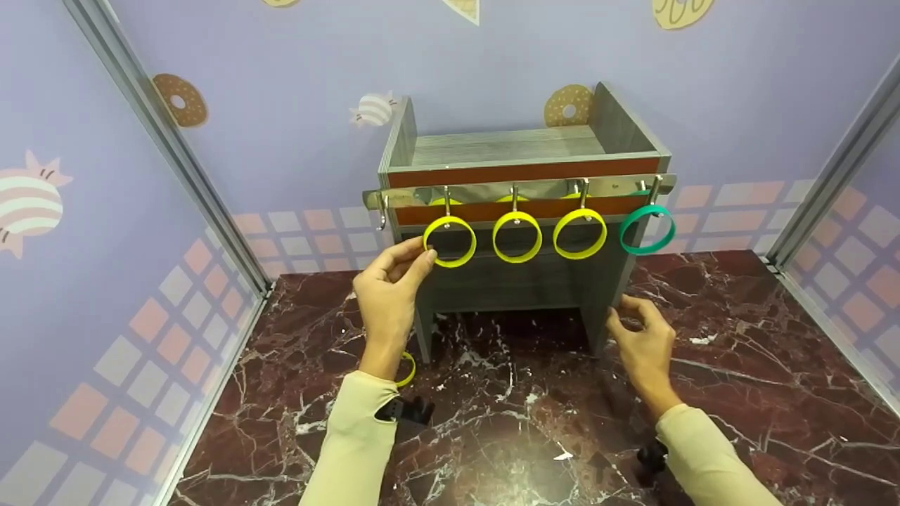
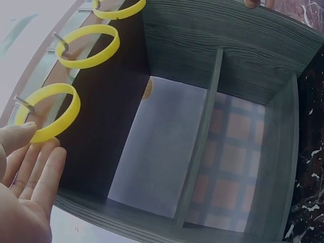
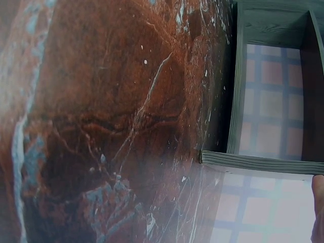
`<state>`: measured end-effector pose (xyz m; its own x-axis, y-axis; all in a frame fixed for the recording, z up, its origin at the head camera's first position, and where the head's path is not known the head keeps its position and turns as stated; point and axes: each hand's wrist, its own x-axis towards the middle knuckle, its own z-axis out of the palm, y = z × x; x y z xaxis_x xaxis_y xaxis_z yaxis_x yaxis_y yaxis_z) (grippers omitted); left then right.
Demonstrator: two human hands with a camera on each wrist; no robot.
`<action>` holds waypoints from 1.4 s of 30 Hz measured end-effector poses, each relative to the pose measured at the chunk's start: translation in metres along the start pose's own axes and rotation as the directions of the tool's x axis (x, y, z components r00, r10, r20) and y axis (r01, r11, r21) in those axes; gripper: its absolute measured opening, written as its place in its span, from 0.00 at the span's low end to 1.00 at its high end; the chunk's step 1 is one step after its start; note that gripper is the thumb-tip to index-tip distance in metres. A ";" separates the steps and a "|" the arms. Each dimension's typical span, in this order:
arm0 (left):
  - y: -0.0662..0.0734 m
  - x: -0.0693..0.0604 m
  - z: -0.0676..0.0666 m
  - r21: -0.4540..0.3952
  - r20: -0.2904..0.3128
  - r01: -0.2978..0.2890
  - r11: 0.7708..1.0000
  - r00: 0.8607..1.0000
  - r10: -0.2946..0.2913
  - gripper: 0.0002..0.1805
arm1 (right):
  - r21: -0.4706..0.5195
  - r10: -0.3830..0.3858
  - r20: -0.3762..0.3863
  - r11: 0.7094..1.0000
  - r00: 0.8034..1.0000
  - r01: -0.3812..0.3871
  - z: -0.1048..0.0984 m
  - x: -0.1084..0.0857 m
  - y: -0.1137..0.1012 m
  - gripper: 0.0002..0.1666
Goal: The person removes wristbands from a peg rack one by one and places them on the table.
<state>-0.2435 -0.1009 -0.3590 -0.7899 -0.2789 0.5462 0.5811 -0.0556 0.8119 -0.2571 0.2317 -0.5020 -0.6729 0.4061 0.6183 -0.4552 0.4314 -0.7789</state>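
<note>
The left hand (image 1: 388, 299) pinches the lower left edge of a yellow ring (image 1: 450, 266), which hangs on a hook of the metal rail (image 1: 401, 198). In the left wrist view, thumb and fingers meet at that ring's (image 2: 76, 109) bottom. Two more yellow rings (image 1: 517, 260) (image 1: 580, 256) and a green ring (image 1: 648, 251) hang on hooks to its right. The rail's leftmost hook (image 1: 382, 213) holds no ring. The right hand (image 1: 645, 344) touches the right side of the grey wooden rack (image 1: 415, 140) with its fingertips; in the right wrist view only a finger (image 3: 318, 202) shows at the rack's edge.
Another yellow ring (image 1: 406, 370) lies on the dark red marbled table (image 1: 506, 436), partly hidden behind the left forearm. Patterned purple wall panels (image 1: 295, 126) stand behind and at both sides. The rack has an open top tray and a shelf below.
</note>
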 end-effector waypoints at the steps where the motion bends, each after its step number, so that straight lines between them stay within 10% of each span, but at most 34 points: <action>1: 0.001 0.000 0.000 -0.003 -0.001 -0.004 1.000 1.000 0.004 0.11 | -0.001 0.002 0.000 1.000 1.000 -0.002 0.000 0.000 0.000 0.11; 28: 0.025 -0.012 -0.008 -0.163 -0.078 -0.017 0.986 0.997 0.005 0.10 | 0.011 0.004 0.004 1.000 1.000 -0.004 0.001 0.000 0.004 0.12; 35: 0.017 -0.021 -0.023 -0.145 -0.100 0.002 0.989 0.995 -0.017 0.10 | 0.014 -0.017 0.006 1.000 1.000 0.017 -0.003 -0.002 -0.031 0.10; 42: -0.003 -0.031 -0.040 -0.143 -0.148 0.053 0.988 0.986 -0.075 0.10 | -0.016 -0.026 -0.005 1.000 1.000 0.026 0.000 -0.001 -0.011 0.11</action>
<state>-0.2132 -0.1308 -0.3866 -0.7933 -0.4128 0.4475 0.5602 -0.2073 0.8020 -0.2511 0.2266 -0.4938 -0.6576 0.3987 0.6392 -0.4632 0.4551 -0.7605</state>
